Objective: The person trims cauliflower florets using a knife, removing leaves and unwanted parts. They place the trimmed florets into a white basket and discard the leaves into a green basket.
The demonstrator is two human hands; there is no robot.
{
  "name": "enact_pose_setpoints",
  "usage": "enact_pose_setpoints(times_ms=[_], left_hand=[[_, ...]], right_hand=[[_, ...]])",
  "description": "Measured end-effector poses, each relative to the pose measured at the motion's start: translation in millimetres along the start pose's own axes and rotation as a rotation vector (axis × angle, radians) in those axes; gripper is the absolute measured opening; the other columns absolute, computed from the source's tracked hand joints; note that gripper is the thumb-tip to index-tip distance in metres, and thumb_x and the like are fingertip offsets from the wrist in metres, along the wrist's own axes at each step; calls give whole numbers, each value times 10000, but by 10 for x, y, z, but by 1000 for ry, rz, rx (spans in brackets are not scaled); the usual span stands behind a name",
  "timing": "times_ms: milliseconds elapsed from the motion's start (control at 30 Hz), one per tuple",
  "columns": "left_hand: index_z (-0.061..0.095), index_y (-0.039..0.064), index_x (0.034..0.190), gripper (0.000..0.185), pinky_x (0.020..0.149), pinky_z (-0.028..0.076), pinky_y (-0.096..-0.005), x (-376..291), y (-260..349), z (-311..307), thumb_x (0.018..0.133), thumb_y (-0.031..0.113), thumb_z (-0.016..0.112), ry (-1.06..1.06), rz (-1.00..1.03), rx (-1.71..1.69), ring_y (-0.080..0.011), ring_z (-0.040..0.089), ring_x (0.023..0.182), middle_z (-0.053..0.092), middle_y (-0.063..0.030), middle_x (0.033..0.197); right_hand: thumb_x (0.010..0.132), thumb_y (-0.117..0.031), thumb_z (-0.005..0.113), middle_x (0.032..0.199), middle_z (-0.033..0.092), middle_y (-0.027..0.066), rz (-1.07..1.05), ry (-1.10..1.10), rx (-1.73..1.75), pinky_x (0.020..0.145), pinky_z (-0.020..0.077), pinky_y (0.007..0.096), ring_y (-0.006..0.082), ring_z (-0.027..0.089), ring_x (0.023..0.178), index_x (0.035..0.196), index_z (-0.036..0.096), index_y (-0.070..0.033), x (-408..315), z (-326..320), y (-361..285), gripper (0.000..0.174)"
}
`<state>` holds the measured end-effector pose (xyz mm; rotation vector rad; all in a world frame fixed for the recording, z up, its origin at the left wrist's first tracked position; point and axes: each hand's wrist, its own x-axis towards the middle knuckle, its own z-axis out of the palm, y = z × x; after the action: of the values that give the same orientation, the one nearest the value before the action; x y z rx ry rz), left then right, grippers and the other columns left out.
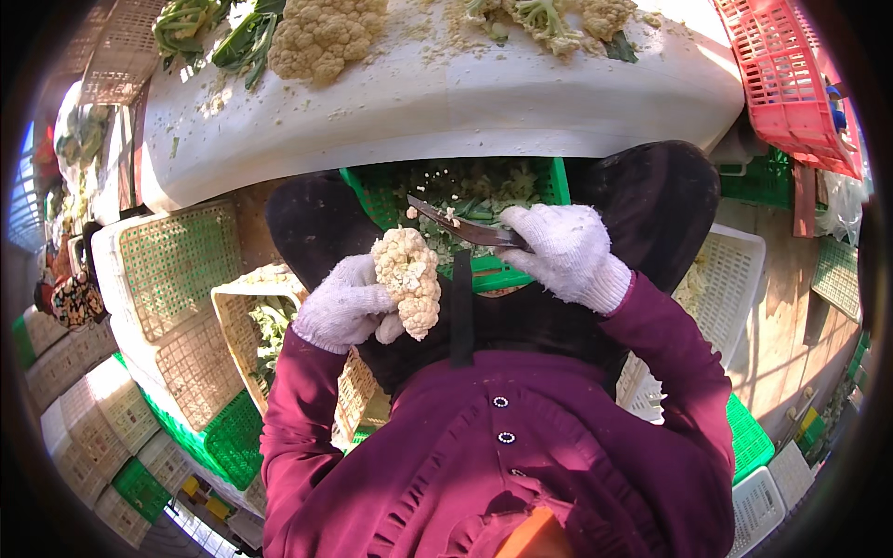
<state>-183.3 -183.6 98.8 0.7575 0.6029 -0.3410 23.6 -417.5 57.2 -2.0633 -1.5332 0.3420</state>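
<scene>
My left hand (pixel 352 301), in a white knit glove, grips a cream cauliflower head (pixel 408 279) above my lap. Its florets face up, and a pale scraped patch shows in the middle. In my gloved right hand (pixel 561 251) is a knife (pixel 469 227), its dark blade pointing up and left, just beyond the cauliflower and apart from it. Small white crumbs (pixel 436 183) scatter around the blade. Below it, between my knees, a green plastic crate (pixel 558 183) holds leaf and floret trimmings (pixel 488 183).
Ahead stands a white-covered table (pixel 446 118) bearing a large cauliflower (pixel 326 35), green leaves (pixel 251 42) and cut stalks (pixel 548 24). A red crate (pixel 781 77) sits at far right. Stacked white crates (pixel 174 272) and a leaf-filled crate (pixel 230 300) are on my left. Another person (pixel 73 296) is at far left.
</scene>
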Motion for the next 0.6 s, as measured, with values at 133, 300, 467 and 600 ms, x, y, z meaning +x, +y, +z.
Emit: enact_pose_setpoints(times_ms=[133,300,467,600], left_hand=[[589,-107,1291,626,663,592,-353,18,-46,-42,803,188,847,-2,31,-19,-249,724,822,718,-198,1085],[545,-55,1375,732,773,611,-380,25,-24,-227,775,180,894,-103,-83,74,-259,732,918,704,-176,1169],[548,-27,1343,663,770,626,-386,16,-71,-76,795,155,873,-40,29,-36,-264,734,934,701,-167,1137],[559,-32,1341,598,807,620,-402,-23,-145,-104,839,132,840,-74,16,-197,-269,738,942,709,-156,1109]], right_hand=[[744,-336,862,735,618,57,-91,-14,102,605,506,424,283,661,667,1073,657,-127,52,-108,-267,440],[758,-383,851,720,607,58,-131,-18,82,586,499,428,280,658,656,1082,646,-123,79,-35,-367,463],[755,-360,852,715,608,61,-115,-84,87,580,501,437,289,654,648,1060,654,-122,134,-21,-390,435],[733,-329,864,725,628,69,-114,-19,121,591,509,435,297,665,665,1057,663,-126,114,43,-269,433]])
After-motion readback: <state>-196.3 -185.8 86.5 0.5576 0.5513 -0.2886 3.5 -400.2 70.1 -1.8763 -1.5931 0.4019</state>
